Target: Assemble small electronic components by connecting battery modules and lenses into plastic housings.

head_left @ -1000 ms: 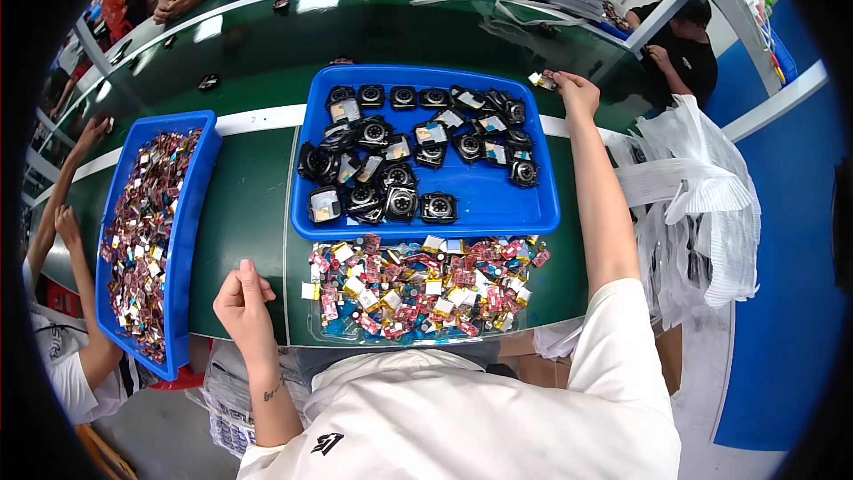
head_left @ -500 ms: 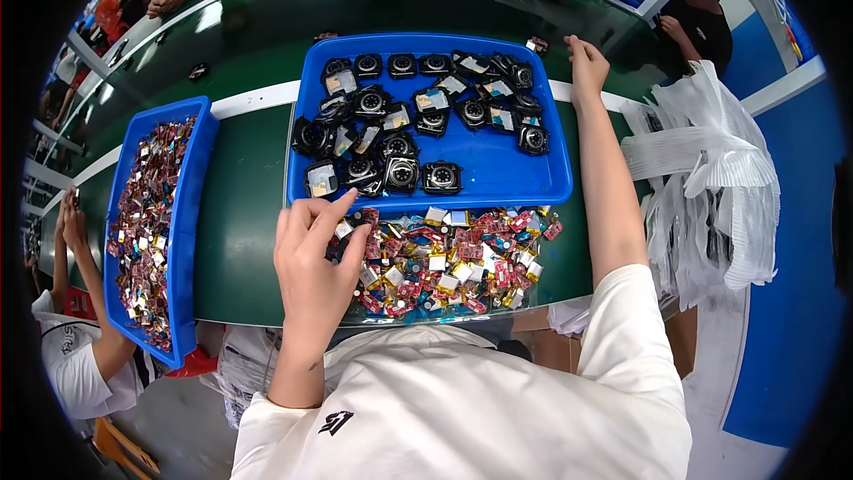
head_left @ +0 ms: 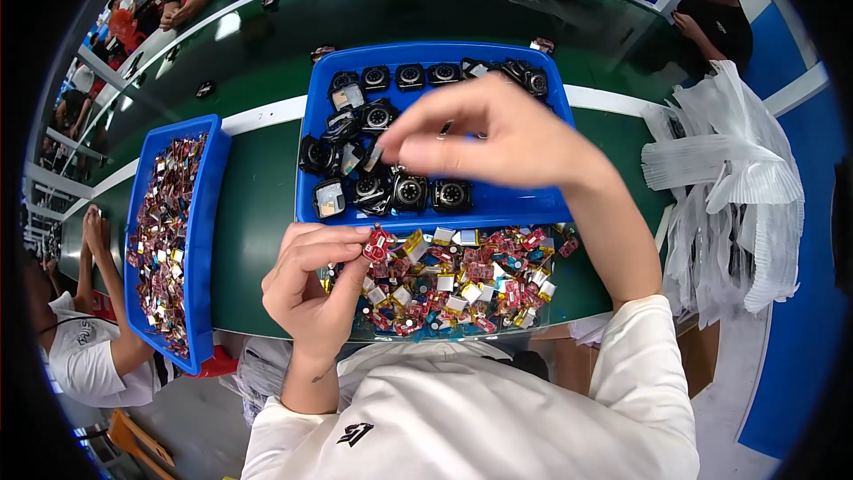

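My left hand [head_left: 311, 280] is closed in a pinch, thumb and forefinger gripping a small red circuit board [head_left: 378, 247] over the near edge of the blue tray. My right hand [head_left: 484, 138] reaches across the tray, slightly blurred, its thumb apart from its fingers and nothing visible in it. Beneath it, the blue tray [head_left: 533, 212] carries several black watch housings [head_left: 410, 191], some with pale pieces on them; my right hand covers part of them. Between the tray and my body lies a heap of red circuit boards and silver-and-yellow battery cells [head_left: 453, 284].
A long blue bin [head_left: 203, 240] full of similar small parts stands at the left on the green table [head_left: 253, 258]. White plastic packing sheets [head_left: 720, 178] are stacked at the right. Across the bench and at the left are other people; a few loose black parts [head_left: 205, 89] lie on the far surface.
My right hand has swung from beyond the tray's far right corner to above its middle. The left hand's fingertips have closed on the red circuit board. The view has shifted slightly.
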The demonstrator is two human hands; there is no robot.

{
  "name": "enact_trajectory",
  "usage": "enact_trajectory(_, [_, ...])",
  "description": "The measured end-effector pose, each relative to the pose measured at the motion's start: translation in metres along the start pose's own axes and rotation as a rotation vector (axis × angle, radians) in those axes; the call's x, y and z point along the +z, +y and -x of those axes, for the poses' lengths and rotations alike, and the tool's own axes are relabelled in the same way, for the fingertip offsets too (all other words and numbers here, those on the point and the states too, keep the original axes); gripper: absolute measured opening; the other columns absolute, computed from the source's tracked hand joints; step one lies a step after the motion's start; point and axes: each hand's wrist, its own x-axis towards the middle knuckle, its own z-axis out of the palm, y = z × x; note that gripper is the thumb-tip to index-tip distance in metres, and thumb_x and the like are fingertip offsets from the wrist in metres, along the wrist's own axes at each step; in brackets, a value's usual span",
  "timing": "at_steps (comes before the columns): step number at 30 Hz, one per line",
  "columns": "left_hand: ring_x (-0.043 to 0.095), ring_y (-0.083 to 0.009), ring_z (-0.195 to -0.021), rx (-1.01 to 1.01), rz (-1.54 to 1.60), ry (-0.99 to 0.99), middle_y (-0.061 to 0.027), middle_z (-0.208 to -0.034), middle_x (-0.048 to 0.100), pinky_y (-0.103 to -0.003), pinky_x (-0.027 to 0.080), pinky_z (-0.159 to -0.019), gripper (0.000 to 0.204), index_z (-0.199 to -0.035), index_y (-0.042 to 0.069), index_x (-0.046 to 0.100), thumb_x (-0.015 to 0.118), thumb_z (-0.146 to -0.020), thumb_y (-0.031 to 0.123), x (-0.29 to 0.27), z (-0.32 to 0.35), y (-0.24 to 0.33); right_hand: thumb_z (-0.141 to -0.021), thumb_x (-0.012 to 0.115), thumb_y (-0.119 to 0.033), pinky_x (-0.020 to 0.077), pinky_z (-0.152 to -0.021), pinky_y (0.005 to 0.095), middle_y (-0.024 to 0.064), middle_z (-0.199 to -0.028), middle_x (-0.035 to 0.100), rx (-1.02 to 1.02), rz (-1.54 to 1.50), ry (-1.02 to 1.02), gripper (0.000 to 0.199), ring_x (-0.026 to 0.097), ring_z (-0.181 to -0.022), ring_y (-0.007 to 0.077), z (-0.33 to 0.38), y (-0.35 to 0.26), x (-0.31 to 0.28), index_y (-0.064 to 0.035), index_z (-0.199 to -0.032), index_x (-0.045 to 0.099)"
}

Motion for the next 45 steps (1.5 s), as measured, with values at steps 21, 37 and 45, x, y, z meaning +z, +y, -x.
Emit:
enact_trajectory(21, [0.061, -0.009, -0.067, -0.218, 0.05, -0.153, -0.0068, -0.075, 0.066, -0.021, 0.048, -0.065, 0.028, -0.089, 0.001, 0.052, 0.07, -0.068, -0.006, -0.002, -0.012, 0.018, -0.072, 0.07, 0.001, 0.0499, -0.069, 0.0271, 0.0071, -0.08, 0.07, -0.323, 0.366, -0.01, 0.006, 0.065, -0.077, 0.0167, 0.006, -0.006, 0.037, -0.0021, -0.078, 0.07])
enact_trajectory(37, [0.06, -0.0155, -0.081, -0.184, 0.041, 0.092, -0.0097, -0.086, 0.069, -0.025, 0.048, -0.073, 0.033, -0.101, 0.002, 0.071, 0.073, -0.069, -0.008, 0.001, -0.007, 0.0, -0.07, 0.079, -0.014, 0.0438, -0.053, 0.0235, 0.0028, -0.071, 0.062, -0.161, 0.363, 0.153, 0.018, 0.055, -0.059, 0.011, 0.012, -0.018, 0.051, -0.0029, -0.075, 0.065])
enact_trajectory(45, [0.061, -0.0163, -0.077, -0.156, -0.12, 0.092, -0.0086, -0.083, 0.069, -0.025, 0.049, -0.068, 0.029, -0.092, 0.003, 0.072, 0.078, -0.064, -0.005, -0.001, -0.006, 0.003, -0.076, 0.074, -0.011, 0.0455, -0.057, 0.02, 0.0034, -0.077, 0.066, 0.02, 0.235, 0.045, 0.015, 0.057, -0.062, 0.0065, 0.011, -0.011, 0.052, -0.0022, -0.087, 0.068])
